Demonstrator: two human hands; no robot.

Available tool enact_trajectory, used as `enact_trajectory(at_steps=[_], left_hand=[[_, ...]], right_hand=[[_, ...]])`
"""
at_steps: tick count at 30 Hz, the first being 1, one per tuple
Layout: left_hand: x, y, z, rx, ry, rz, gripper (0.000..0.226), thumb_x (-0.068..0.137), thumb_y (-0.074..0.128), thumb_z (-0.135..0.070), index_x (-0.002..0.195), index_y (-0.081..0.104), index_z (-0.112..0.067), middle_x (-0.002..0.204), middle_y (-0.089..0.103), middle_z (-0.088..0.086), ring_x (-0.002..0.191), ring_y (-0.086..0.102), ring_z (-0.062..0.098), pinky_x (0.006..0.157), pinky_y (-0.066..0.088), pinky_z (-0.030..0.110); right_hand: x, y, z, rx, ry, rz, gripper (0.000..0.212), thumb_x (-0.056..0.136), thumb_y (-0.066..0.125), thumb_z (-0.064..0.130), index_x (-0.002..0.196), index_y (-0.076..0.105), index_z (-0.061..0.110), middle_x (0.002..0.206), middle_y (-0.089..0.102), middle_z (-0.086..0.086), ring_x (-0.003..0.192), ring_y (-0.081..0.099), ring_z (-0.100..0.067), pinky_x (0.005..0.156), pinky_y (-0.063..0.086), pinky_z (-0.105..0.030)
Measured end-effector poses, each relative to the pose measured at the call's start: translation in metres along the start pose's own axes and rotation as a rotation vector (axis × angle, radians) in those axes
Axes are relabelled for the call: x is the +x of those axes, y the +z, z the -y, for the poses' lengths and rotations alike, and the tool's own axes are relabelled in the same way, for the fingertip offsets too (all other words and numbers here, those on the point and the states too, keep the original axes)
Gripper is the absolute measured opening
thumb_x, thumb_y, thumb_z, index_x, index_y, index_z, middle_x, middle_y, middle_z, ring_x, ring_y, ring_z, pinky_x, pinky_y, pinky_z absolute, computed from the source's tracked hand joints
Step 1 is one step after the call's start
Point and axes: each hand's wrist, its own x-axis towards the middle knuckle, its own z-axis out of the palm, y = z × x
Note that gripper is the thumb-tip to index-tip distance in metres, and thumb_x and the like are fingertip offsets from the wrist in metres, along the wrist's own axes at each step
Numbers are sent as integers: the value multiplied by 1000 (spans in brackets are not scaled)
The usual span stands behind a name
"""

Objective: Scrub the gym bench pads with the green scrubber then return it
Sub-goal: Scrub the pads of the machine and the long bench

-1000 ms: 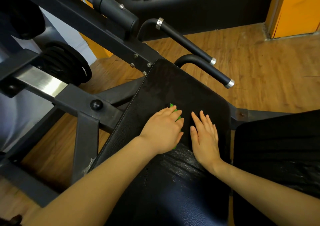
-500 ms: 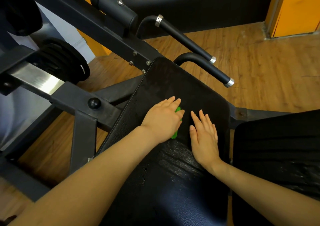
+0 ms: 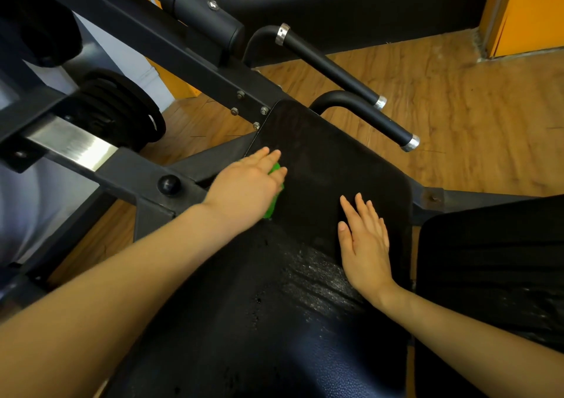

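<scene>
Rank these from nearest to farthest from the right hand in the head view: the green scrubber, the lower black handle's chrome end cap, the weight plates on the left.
From the right hand, flat on the bench pad:
1. Green scrubber, to its left under the left hand.
2. Chrome end cap of the lower handle, up and to the right.
3. Weight plates, far left on the frame.

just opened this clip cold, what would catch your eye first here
The two bare arms reaching in from the bottom edge stand out first: the left hand presses a green scrubber onto the far left part of the black bench pad, while the right hand lies flat on the pad's right side. Just below the hands, a wet glistening patch shines at the pad's middle. Two black handle bars jut over the wooden floor beyond.
</scene>
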Motion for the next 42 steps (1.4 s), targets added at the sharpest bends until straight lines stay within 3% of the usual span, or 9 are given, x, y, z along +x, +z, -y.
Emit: enact_trajectory(at_steps=[7, 12, 16, 23, 30, 32, 35, 39, 42], left_hand=[[2, 5, 7, -165, -103, -94, 45, 106, 35, -27, 150, 35, -19, 162, 16, 10, 150, 12, 26, 118, 23, 41], [12, 17, -45, -150, 38, -75, 45, 106, 34, -24, 150, 33, -15, 161, 14, 14, 150, 9, 28, 121, 10, 37], [13, 25, -67, -134, 9, -112, 44, 106, 34, -27, 148, 37, -16, 162, 14, 13, 150, 7, 28, 120, 11, 38], [-4, 9, -34, -30, -46, -55, 48, 107, 30, -23, 154, 21, -15, 163, 2, 11, 150, 3, 28, 120, 11, 37], [-26, -1, 10, -47, -95, -50, 48, 107, 30, -29, 153, 24, -17, 164, 3, 5, 150, 3, 24, 119, 16, 38], [-22, 7, 6, -121, -92, -103, 45, 107, 33, -27, 150, 33, -15, 163, 10, 7, 150, 7, 25, 117, 22, 41], [-15, 16, -16, -213, 4, -204, 37, 101, 46, -17, 135, 54, -4, 151, 37, 18, 143, 31, 34, 112, 36, 48], [-15, 26, -55, -213, 67, -238, 32, 89, 58, -13, 117, 69, -2, 135, 56, 22, 129, 50, 37, 103, 45, 46], [-17, 30, -63, -162, 35, -147, 45, 104, 38, -32, 147, 40, -16, 160, 18, 15, 149, 11, 31, 119, 15, 41]], right_hand=[[-1, 3, 3, -33, 3, -28, 48, 105, 30, 32, 153, 24, 34, 163, 9, 8, 150, -5, -9, 122, -7, -35], [-1, 3, 4, -50, 8, -24, 48, 106, 29, 32, 153, 23, 34, 163, 8, 7, 150, -6, -10, 121, -7, -34], [-1, 3, 4, -60, 1, -35, 47, 106, 30, 32, 153, 24, 34, 163, 10, 7, 150, -3, -11, 119, -7, -33], [-1, 1, 2, -27, 0, -33, 47, 106, 31, 32, 153, 26, 33, 163, 11, 6, 150, -1, -11, 122, -4, -36], [-2, 3, 5, -31, 2, -48, 47, 106, 31, 30, 153, 26, 31, 163, 13, 5, 151, -1, -12, 122, -3, -37], [-2, 4, 6, -46, 3, -49, 47, 106, 30, 30, 153, 26, 31, 163, 13, 4, 151, -1, -13, 122, -3, -37], [-1, 5, 4, -65, -1, -58, 47, 106, 30, 31, 153, 27, 31, 163, 14, 3, 151, 1, -15, 123, -1, -39], [-1, 4, 4, -69, 1, -51, 47, 106, 30, 31, 153, 27, 31, 163, 13, 4, 151, 1, -14, 123, 0, -39], [-1, 4, 3, -72, -1, -53, 47, 106, 30, 32, 153, 26, 32, 163, 13, 5, 151, 0, -13, 122, -1, -37]])
